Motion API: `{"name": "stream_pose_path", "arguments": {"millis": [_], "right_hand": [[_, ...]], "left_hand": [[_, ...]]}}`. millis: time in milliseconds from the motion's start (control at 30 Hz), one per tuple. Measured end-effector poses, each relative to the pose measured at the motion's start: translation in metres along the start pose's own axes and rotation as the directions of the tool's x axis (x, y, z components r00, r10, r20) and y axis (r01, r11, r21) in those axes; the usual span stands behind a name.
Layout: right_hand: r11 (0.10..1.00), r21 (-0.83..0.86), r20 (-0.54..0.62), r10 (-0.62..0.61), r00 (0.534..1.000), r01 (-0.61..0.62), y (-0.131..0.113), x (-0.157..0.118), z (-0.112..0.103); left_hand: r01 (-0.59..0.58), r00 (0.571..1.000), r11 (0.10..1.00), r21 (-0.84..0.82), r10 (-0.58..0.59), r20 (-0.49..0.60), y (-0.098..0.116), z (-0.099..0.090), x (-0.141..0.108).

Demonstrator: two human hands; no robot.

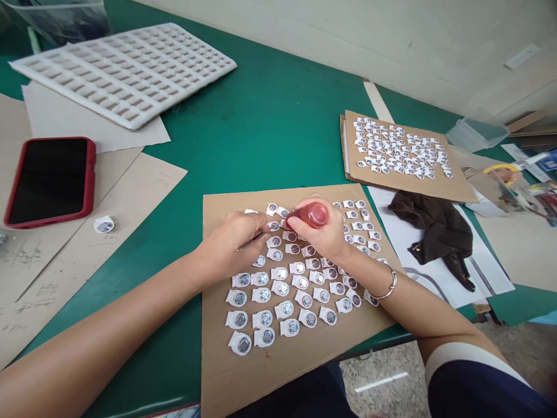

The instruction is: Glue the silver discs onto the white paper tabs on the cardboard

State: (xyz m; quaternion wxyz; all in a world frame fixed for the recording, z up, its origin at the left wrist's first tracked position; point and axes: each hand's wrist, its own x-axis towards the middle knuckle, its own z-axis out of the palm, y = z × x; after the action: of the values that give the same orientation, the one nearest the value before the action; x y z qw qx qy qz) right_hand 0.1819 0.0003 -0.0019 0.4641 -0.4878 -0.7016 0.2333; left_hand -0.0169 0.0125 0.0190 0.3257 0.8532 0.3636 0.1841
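Note:
My right hand (324, 232) is wrapped round a small reddish bottle (315, 215), tilted with its rounded base toward me. Its tip is hidden behind my fingers, over the far rows of a cardboard sheet (261, 383). Close by on the left, my left hand (235, 244) is closed on a thin dark stick-like tool (253, 240); its working end cannot be made out. Under both hands the sheet carries rows of small round metallic pieces on white tabs, such as this tabbed disc (240, 343). Some discs are covered by my hands and right forearm.
A white grid tray (130, 125) lies at the back left, with a red-cased phone (50, 183) nearer. One loose tabbed disc (104, 224) rests on brown paper. To the right are a second cardboard stack (461, 186) with similar discs, a dark cloth (435, 226) and a clear container (477, 130).

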Motion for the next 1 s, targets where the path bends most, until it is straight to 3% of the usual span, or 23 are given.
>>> {"name": "stream_pose_path", "arguments": {"millis": [233, 1000], "right_hand": [[0.999, 0.02, -0.118, 0.053, 0.992, -0.051, -0.0014, 0.0008, -0.0015], [0.994, 0.016, -0.069, 0.105, 0.992, -0.104, 0.0031, -0.0006, 0.0017]], "left_hand": [[0.03, 0.999, 0.999, -0.019, -0.031, -0.034, -0.0066, 0.0037, -0.0006], [0.04, 0.999, 0.999, -0.028, -0.04, -0.016, -0.0067, 0.003, -0.0021]]}}
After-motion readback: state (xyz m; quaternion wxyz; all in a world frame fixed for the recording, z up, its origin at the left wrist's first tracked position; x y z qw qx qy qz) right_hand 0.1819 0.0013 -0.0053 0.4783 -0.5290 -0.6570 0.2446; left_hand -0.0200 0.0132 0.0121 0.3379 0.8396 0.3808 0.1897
